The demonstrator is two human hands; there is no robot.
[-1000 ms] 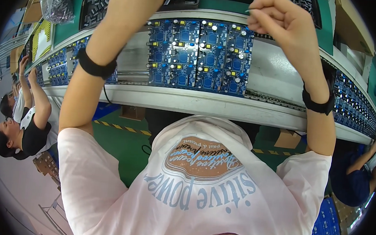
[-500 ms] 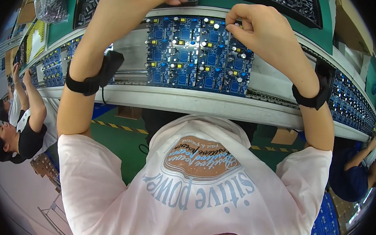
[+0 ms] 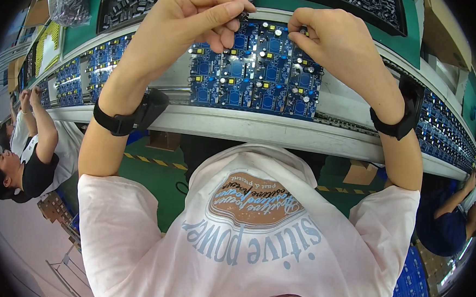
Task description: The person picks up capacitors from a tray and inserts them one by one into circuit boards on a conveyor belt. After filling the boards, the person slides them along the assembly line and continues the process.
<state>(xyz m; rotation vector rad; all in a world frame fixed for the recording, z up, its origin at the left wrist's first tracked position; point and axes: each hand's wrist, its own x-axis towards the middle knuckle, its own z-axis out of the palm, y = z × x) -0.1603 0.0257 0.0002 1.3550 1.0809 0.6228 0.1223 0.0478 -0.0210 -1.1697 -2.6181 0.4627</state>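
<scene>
A panel of joined blue circuit boards (image 3: 235,68) lies on the conveyor line in front of me, dotted with yellow, white and blue parts. Over its far left corner is my left hand (image 3: 199,21), closed, with a small dark electronic component (image 3: 244,17) at its fingertips. My right hand (image 3: 334,37) hovers at the panel's far right corner, thumb and forefinger pinched together. Whatever those fingers grip is too small and hidden to make out. Both wrists wear black straps.
Black trays of dark cylindrical components stand beyond the line, one at the left (image 3: 128,3) and one at the right (image 3: 366,5). A clear bag of parts (image 3: 68,2) sits far left. More blue boards (image 3: 441,128) line the conveyor. Other people work at both sides.
My left hand has come back from the far tray to above the panel's far left corner, a dark component now showing in its fingers. The panel has shifted slightly right. My right hand barely moved.
</scene>
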